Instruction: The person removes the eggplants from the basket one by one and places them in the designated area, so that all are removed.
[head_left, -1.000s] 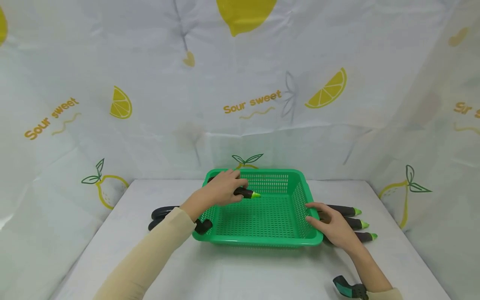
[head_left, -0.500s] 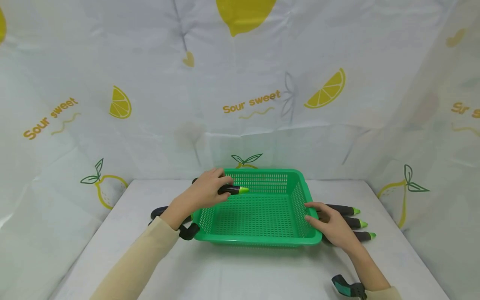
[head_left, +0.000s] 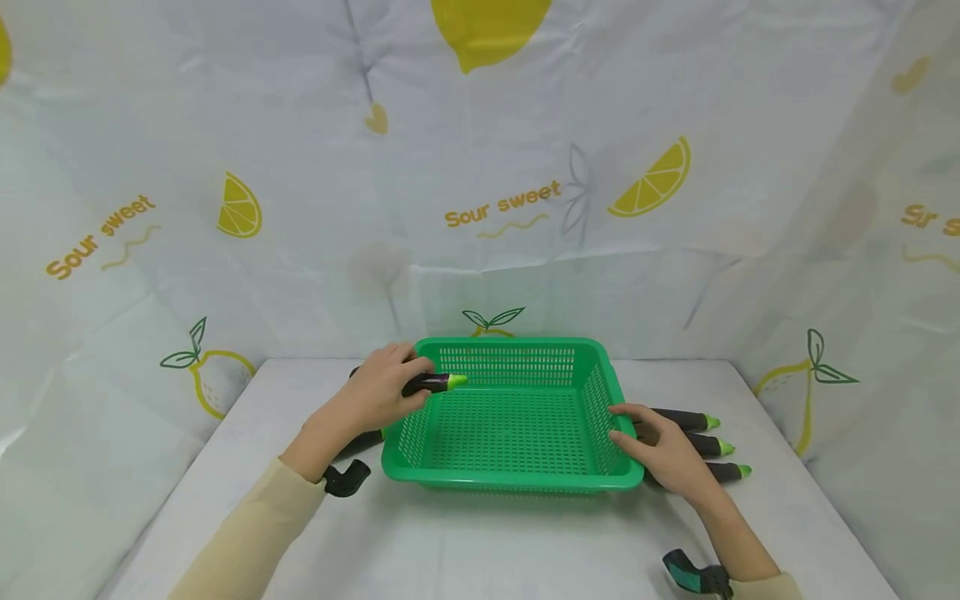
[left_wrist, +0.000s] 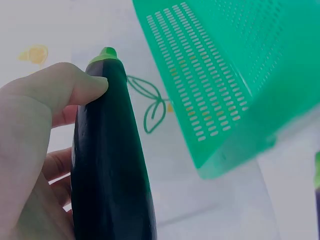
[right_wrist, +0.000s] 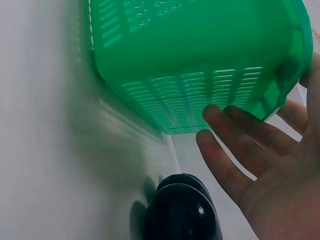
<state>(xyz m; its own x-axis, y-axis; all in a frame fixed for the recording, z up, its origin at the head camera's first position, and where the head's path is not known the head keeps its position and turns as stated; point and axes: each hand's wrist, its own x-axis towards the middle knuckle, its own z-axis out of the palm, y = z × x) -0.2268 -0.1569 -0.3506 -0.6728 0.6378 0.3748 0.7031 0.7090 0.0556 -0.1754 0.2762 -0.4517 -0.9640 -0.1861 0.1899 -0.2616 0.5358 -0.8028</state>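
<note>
My left hand (head_left: 378, 387) grips a dark purple eggplant (head_left: 429, 383) with a bright green stem end, just above the left rim of a green plastic basket (head_left: 517, 482). In the left wrist view, the thumb lies along the eggplant (left_wrist: 112, 160) near its stem, with the other fingers behind it. My right hand (head_left: 667, 446) holds the basket's right rim. The right wrist view shows its thumb at the rim, and several fingers spread along the outside of the basket wall (right_wrist: 185, 55). The basket looks slightly lifted or tilted, and no eggplant shows inside it.
Three eggplants (head_left: 708, 447) lie side by side to the right of the basket, partly behind my right hand. Another eggplant (head_left: 362, 444) lies at the left, mostly hidden by my left wrist. A white cloth printed with lemons (head_left: 502, 208) hangs at the back.
My left hand has moved left with the eggplant, from over the basket's inside to its left rim. The right hand and the basket stay nearly still.
</note>
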